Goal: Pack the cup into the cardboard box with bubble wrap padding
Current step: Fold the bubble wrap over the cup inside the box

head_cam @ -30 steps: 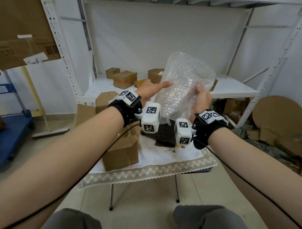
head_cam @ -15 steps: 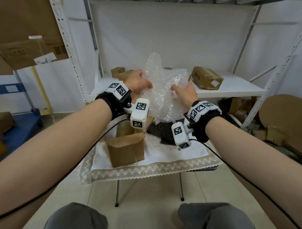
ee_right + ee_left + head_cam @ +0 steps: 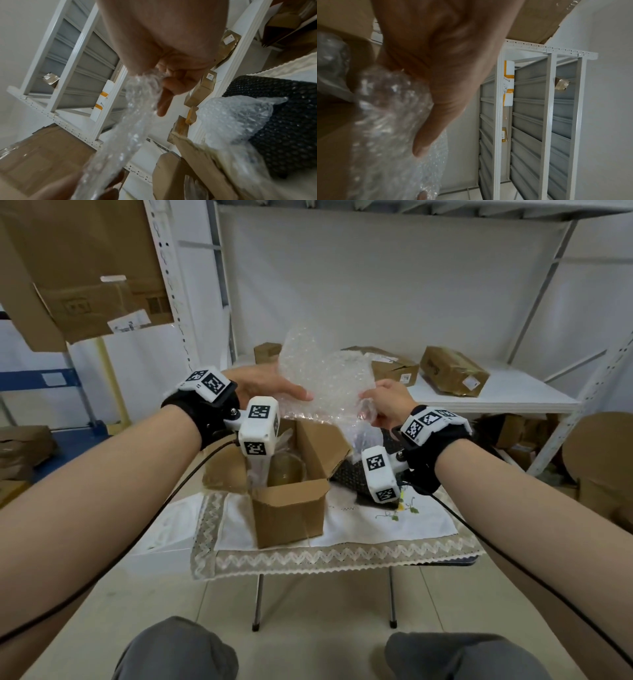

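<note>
A small open cardboard box (image 3: 289, 511) stands on the cloth-covered table. A clear glass cup (image 3: 287, 472) sits upright inside it, with some clear wrap beside it. Both hands hold a crumpled sheet of bubble wrap (image 3: 322, 378) just above and behind the box opening. My left hand (image 3: 291, 392) grips its left edge, thumb on top (image 3: 426, 142), with the bubble wrap (image 3: 390, 121) running under the palm. My right hand (image 3: 370, 404) pinches the right edge, and the bubble wrap (image 3: 137, 108) bunches between thumb and fingers (image 3: 164, 102).
A black textured mat (image 3: 349, 474) lies right of the box, with a second piece of bubble wrap (image 3: 236, 116) on it. The table's lace cloth edge (image 3: 308, 559) faces me. Behind stands a white shelf (image 3: 496, 402) with several taped parcels (image 3: 454, 371). Cardboard lies on the floor at both sides.
The sheet was held up flat a second ago. Both hands have since crumpled it and brought it down toward the open box, and the view has tilted down onto the cup.
</note>
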### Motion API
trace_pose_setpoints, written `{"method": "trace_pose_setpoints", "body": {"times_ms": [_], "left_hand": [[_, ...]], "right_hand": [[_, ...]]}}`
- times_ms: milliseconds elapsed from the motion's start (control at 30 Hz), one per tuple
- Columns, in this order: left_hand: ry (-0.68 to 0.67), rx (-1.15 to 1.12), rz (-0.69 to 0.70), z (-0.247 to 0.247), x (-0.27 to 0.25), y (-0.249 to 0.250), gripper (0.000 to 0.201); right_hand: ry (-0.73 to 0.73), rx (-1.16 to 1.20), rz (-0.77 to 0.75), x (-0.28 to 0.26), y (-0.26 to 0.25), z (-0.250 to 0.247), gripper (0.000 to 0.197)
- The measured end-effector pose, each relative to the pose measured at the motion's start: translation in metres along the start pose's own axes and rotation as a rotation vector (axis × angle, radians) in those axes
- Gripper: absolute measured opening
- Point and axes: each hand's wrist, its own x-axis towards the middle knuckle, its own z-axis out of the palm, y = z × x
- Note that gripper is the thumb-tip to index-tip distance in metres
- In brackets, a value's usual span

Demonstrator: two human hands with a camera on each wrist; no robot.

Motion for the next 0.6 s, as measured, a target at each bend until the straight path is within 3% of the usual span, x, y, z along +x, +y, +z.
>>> {"method": "trace_pose_setpoints", "body": {"times_ms": [100,233,333,400,533,600], "left_hand": [[0.074,-0.035,0.044,-0.001,0.001,-0.010,0.058],[0.207,0.080,0.080,0.004,0.000,-0.013,0.063],[0.183,0.046,0.097,0.011,-0.005,-0.004,0.060],[0.137,0.005,0.078,0.017,-0.009,0.003,0.046],[0.048,-0.018,0.003,0.023,-0.008,0.002,0.039],[0.046,0.018,-0.015,0.025,-0.003,-0.005,0.036]], "right_hand": [[0.001,-0.023,-0.060,-0.001,0.003,0.011,0.021],[-0.052,-0.106,-0.159,-0.008,0.001,0.032,0.035],[-0.108,-0.131,-0.178,-0.011,-0.002,0.048,0.030],[-0.126,-0.189,-0.214,-0.014,-0.004,0.060,0.024],[-0.163,-0.199,-0.157,-0.018,-0.006,0.078,0.054],[-0.178,-0.257,-0.149,-0.018,-0.004,0.082,0.052]]}}
